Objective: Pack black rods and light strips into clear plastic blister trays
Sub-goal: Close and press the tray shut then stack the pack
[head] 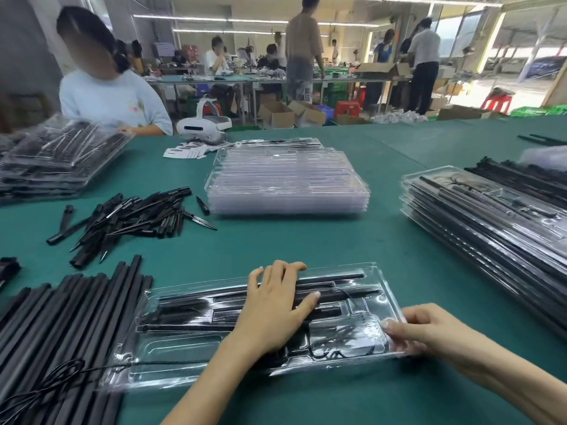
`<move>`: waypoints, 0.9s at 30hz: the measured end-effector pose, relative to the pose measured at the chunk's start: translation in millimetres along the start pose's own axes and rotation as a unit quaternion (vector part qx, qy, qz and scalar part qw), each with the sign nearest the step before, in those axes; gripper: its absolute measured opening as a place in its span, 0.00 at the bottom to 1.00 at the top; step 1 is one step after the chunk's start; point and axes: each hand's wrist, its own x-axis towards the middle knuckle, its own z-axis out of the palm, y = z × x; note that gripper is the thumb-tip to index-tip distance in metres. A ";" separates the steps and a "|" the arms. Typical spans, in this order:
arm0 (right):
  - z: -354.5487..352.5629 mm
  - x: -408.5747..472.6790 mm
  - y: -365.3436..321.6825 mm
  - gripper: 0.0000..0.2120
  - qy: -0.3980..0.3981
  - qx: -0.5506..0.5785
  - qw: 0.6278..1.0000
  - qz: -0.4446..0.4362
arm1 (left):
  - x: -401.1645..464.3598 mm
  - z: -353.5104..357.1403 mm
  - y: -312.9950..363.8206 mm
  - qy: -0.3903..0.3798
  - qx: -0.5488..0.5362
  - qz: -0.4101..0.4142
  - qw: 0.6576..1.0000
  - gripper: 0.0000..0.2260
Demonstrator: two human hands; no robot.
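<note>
Partly hidden: tray [171,357] under left hand [276,308] (contents blurred).

white headset [202,127] far edge of green table [306,240] | paper slips [187,150], perhaps labels, beside it | seated worker [113,96] behind

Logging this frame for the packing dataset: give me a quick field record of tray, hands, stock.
tray in work: clear tray on the green table, black rods in its slots
left hand: flat, fingers pressing the rods
right hand: pinching the tray's right edge
empty trays: stack at centre
filled trays: stack at right
loose rods: pile at near left
spikes: heap at left
</note>
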 end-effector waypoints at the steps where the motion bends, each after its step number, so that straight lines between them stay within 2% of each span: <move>1: 0.4 0.1 1.4 0.13 0.007 0.012 1.000 -0.008 | 0.3 0.2 0.4 0.003 0.000 0.001 1.000 0.23; 6: 4.4 1.7 5.6 0.16 0.049 0.048 0.998 -0.017 | 1.5 0.4 -1.3 -0.008 -0.033 0.002 0.999 0.23; 8: 5.1 1.6 4.8 0.14 0.051 0.060 0.997 -0.014 | 2.5 -6.0 -2.4 0.003 -0.148 -0.007 0.989 0.21; 10: 6.0 1.6 3.6 0.12 0.054 0.070 0.996 -0.015 | 1.6 -18.1 -1.7 0.068 -0.272 -0.014 0.960 0.16; 11: 6.1 1.7 3.2 0.12 0.057 0.074 0.995 -0.017 | -0.7 -24.6 -2.4 0.107 -0.298 -0.016 0.948 0.14; 12: 6.6 2.1 2.9 0.11 0.058 0.074 0.995 -0.019 | -4.5 -31.1 -3.9 0.134 -0.293 -0.014 0.946 0.14; 14: 6.2 2.5 3.0 0.12 0.055 0.065 0.996 -0.024 | -14.9 -42.7 -10.1 0.141 -0.233 0.002 0.962 0.14; 17: 2.5 4.2 3.9 0.14 0.039 0.046 0.998 -0.019 | -34.6 -54.7 -24.5 0.068 -0.101 0.008 0.993 0.19; 20: -0.3 8.6 4.5 0.15 0.041 0.022 0.999 -0.001 | -53.3 -59.3 -41.2 0.019 0.001 -0.011 1.000 0.22; 23: 0.9 14.4 9.0 0.13 0.065 0.093 0.994 0.010 | -68.1 -56.8 -52.1 -0.031 0.048 -0.054 0.997 0.23; 27: 10.2 21.9 11.8 0.10 0.079 0.210 0.974 0.026 | -76.7 -46.5 -55.3 -0.083 0.048 -0.093 0.991 0.23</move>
